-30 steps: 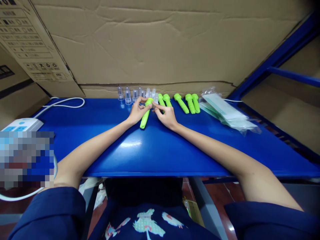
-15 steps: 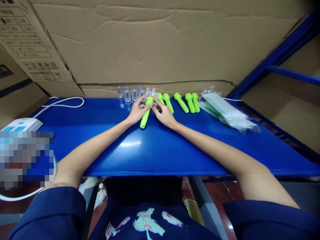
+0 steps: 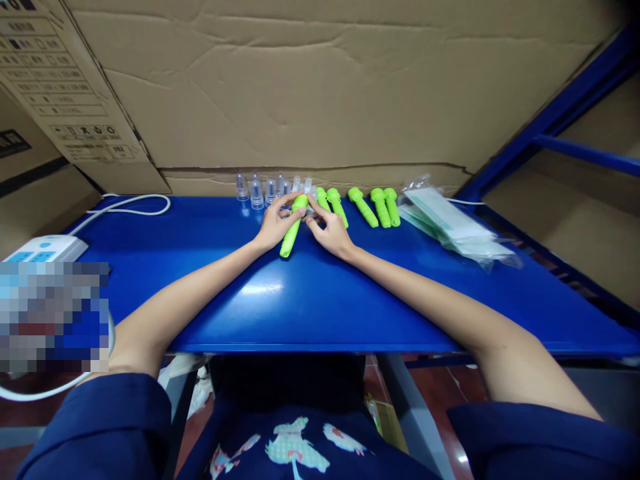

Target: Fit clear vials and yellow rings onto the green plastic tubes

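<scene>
A lime-green flashlight-shaped handle slants over the blue tabletop, its wide head pointing away from me. My left hand is closed around its upper part, with the thumb across the near side. From the other side, my right hand has bent fingers at the wide head, the index finger against its edge. Some of the right fingertips are hidden. Behind my hands, several clear plastic domed caps stand upright in a group. To the right lie several more green handles, heads toward the cardboard.
Cardboard walls the back of the blue table. Plastic bags with white and green contents lie at the right. A white power strip with a cable sits at the left, beside a blurred-out patch. A blue metal frame rises at the right.
The handle's head, yellowish at the top before, now looks green from a slightly changed angle. Both hands stay in nearly the same place, with small finger shifts.
</scene>
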Demonstrator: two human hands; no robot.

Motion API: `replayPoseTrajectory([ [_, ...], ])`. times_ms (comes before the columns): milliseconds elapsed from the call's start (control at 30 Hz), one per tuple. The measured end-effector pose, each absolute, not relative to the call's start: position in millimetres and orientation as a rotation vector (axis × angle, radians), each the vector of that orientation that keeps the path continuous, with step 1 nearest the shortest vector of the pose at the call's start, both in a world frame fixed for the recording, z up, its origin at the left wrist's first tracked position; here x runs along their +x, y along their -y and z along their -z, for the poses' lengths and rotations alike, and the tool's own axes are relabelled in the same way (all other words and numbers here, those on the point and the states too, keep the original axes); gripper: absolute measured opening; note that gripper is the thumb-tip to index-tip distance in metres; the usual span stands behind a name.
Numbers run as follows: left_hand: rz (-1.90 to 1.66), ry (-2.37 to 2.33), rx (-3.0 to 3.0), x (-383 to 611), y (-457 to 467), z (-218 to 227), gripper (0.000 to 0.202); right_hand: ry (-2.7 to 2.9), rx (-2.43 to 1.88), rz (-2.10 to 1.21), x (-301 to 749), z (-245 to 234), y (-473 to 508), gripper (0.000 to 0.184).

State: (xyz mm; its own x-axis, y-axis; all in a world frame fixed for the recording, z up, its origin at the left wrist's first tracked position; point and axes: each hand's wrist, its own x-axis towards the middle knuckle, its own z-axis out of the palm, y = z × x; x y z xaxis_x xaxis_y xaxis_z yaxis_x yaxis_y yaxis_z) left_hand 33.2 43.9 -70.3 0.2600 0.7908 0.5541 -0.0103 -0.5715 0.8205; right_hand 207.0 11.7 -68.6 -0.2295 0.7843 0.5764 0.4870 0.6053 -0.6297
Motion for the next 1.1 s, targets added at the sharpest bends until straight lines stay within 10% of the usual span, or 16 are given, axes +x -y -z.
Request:
replayPoseTrajectory([
  [1100, -1.446, -0.726, 1.587, 35, -48, 74, 0.06, 1.952, -0.877, -0.516, 205, 81, -18, 0.067],
])
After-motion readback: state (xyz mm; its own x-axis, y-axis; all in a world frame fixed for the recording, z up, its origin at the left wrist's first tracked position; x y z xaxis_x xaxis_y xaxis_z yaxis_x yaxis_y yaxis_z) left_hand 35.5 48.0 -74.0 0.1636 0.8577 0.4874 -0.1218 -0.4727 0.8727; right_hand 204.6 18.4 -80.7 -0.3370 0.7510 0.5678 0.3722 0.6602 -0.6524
